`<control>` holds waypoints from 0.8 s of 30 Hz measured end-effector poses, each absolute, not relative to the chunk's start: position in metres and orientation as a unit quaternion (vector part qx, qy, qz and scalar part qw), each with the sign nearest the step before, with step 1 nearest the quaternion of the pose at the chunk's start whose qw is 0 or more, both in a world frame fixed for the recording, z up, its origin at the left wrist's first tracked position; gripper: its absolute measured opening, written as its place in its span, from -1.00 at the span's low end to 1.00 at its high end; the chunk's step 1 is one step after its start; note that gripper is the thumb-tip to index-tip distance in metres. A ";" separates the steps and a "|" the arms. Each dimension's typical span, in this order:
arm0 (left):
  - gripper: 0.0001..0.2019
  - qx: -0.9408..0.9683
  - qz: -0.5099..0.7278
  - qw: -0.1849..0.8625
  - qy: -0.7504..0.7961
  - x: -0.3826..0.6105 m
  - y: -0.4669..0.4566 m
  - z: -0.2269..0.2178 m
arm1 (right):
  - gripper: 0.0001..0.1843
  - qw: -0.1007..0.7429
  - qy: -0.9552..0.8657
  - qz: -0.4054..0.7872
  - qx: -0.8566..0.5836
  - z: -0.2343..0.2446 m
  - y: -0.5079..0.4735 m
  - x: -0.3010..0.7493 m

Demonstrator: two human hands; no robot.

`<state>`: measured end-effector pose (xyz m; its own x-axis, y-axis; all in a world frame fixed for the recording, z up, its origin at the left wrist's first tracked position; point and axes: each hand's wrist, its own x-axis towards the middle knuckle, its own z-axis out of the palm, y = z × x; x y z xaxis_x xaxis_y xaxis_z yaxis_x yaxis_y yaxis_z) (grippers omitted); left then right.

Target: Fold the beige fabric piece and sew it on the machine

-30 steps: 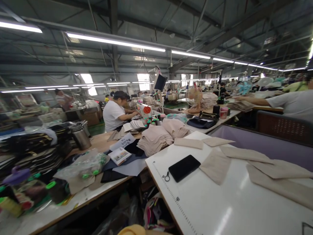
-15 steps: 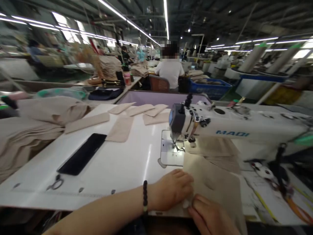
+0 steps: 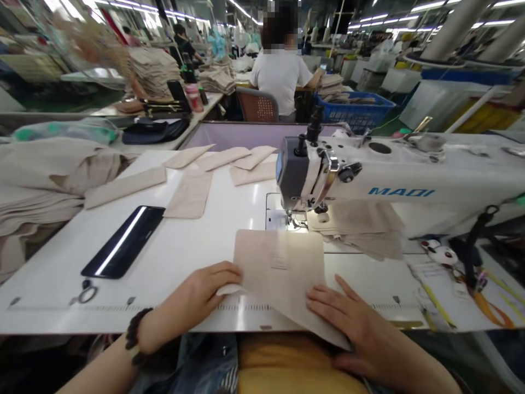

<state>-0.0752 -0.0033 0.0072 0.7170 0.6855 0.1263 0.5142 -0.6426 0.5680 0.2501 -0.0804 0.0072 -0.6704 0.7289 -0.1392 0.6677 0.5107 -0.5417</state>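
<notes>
Presently I see the beige panel (image 3: 276,282) overhanging the front edge of the tabletop (image 3: 205,241), its far side just short of the sewing machine (image 3: 394,178), left hand (image 3: 200,288) pinching its left edge, right hand (image 3: 350,317) spread across its right.

Passable low over the white tabletop (image 3: 223,221) between the smartphone (image 3: 123,243) and the beige fabric panel (image 3: 273,271), up to the loose beige pieces (image 3: 188,194) strewn along the far side, and hemmed in at left by stacked fabric (image 3: 41,197). Barred beyond the panel's far edge by the sewing machine (image 3: 369,175) — by its presser foot (image 3: 299,221) just beside that edge, by its long arm (image 3: 430,175) across the right, and under that arm by a pile of cut pieces (image 3: 365,224). Open again right of the panel, just beyond the right hand (image 3: 353,317) — closed off farther right by an orange-handled tool (image 3: 486,309).
</notes>
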 end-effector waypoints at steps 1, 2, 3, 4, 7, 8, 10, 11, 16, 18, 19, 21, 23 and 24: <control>-0.73 0.876 0.183 0.272 0.353 -0.076 -0.005 0.006 | -0.50 0.097 -0.867 0.280 -0.400 0.005 -0.077 0.249; -0.77 0.862 0.202 0.287 0.366 -0.074 -0.006 0.005 | -0.64 0.148 -0.856 0.276 -0.410 0.004 -0.072 0.246; -0.80 0.848 0.219 0.300 0.377 -0.072 -0.006 0.004 | -0.73 0.196 -0.834 0.277 -0.435 0.002 -0.067 0.243; -0.83 0.836 0.234 0.311 0.387 -0.069 -0.005 0.004 | -0.74 0.237 -0.802 0.279 -0.472 0.001 -0.060 0.240; -0.84 0.803 0.246 0.318 0.440 -0.059 0.001 0.004 | -0.69 0.284 -0.701 0.284 -0.590 -0.002 -0.043 0.232; -0.82 0.788 0.242 0.310 0.473 -0.056 0.003 0.002 | -0.69 0.288 -0.680 0.279 -0.614 -0.004 -0.039 0.230; -0.80 0.761 0.226 0.283 0.538 -0.052 0.007 -0.001 | -0.71 0.301 -0.652 0.274 -0.640 -0.008 -0.036 0.227; -0.78 0.750 0.219 0.270 0.563 -0.052 0.008 -0.003 | -0.69 0.310 -0.642 0.279 -0.643 -0.010 -0.037 0.226; -0.78 0.725 0.197 0.255 0.609 -0.056 0.004 -0.008 | -0.48 0.348 -0.711 0.247 -0.558 -0.017 -0.051 0.224; -0.81 0.720 0.197 0.264 0.611 -0.060 0.001 -0.008 | -0.66 0.330 -0.763 0.208 -0.516 -0.016 -0.053 0.222; -0.80 0.718 0.202 0.267 0.611 -0.061 -0.001 -0.009 | -0.72 0.322 -0.776 0.194 -0.507 -0.015 -0.052 0.221; -0.68 0.714 0.220 0.266 0.608 -0.063 -0.004 -0.011 | -0.75 0.319 -0.781 0.173 -0.508 -0.012 -0.050 0.217; -0.54 0.719 0.241 0.254 0.600 -0.065 -0.008 -0.014 | -0.74 0.317 -0.776 0.157 -0.522 -0.011 -0.047 0.213; -0.50 0.726 0.250 0.245 0.592 -0.066 -0.010 -0.015 | -0.73 0.312 -0.774 0.156 -0.528 -0.011 -0.046 0.211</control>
<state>-0.0655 -0.0101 -0.0152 0.1742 0.9820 0.0732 0.7371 -0.1794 0.6515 0.2113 -0.0455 -0.0107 -0.2471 0.9156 0.3173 0.7206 0.3925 -0.5715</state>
